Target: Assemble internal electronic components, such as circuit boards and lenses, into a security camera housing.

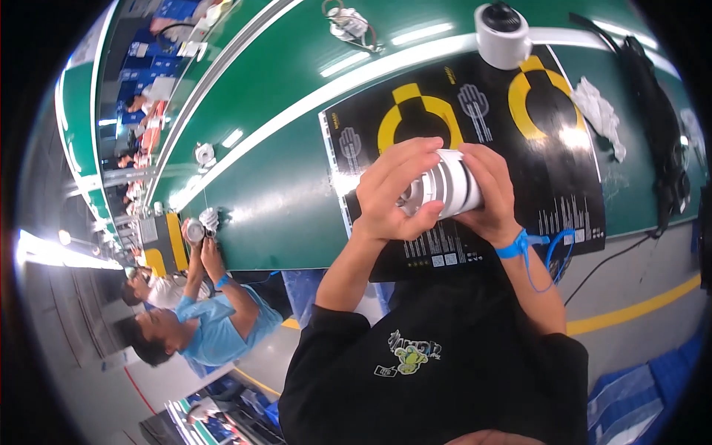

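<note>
A white cylindrical housing (454, 180) with ridges and a dark ring lies tilted on its side between my two hands, above a black mat with yellow ring prints. My left hand (393, 185) is closed around its ribbed left end, the thumb along the lower edge. Wrapped around the right end is my right hand (491, 185), a blue wrist strap (521, 245) on that arm. The fingers hide part of both ends.
The black mat (356, 215) covers part of the green bench (274, 222). Beyond it stand a white housing with a black top (503, 37) and a white part with wires (348, 26). A crumpled white cloth (597, 115) and black tool (653, 119) lie right. A co-worker (208, 319) handles white parts at left.
</note>
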The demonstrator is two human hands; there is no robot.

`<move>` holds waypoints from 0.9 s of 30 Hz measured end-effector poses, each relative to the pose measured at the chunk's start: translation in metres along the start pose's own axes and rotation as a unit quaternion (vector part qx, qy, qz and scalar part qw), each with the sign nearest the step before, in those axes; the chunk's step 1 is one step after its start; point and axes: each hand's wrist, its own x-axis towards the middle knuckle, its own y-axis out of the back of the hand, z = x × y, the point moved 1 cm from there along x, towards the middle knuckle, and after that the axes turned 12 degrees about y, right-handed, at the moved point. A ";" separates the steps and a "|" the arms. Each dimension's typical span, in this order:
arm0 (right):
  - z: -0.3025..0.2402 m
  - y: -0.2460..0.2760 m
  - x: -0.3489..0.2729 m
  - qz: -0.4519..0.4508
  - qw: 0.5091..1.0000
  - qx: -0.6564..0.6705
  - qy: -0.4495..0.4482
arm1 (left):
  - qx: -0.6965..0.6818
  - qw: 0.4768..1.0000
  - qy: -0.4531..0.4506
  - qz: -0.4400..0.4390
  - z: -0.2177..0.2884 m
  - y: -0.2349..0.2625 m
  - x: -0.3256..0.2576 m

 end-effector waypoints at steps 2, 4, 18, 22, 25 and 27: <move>0.002 0.001 -0.003 -0.001 0.998 -0.058 0.024 | -0.003 0.999 -0.007 0.044 0.008 0.009 0.001; 0.003 0.003 -0.002 0.042 0.996 -0.074 0.019 | 0.016 0.997 -0.036 0.070 0.018 0.020 0.004; 0.007 -0.006 -0.005 0.036 0.998 -0.020 0.041 | 0.005 0.987 -0.150 0.065 0.057 0.014 -0.013; 0.009 -0.007 -0.007 0.018 0.999 -0.002 0.037 | -0.011 0.985 -0.141 0.102 0.050 0.014 -0.013; 0.008 -0.010 -0.008 0.017 0.999 0.024 0.032 | -0.032 0.984 -0.131 0.113 0.045 0.015 -0.014; 0.004 -0.006 -0.003 -0.004 0.999 0.033 0.019 | -0.043 0.987 -0.109 0.109 0.043 0.018 -0.013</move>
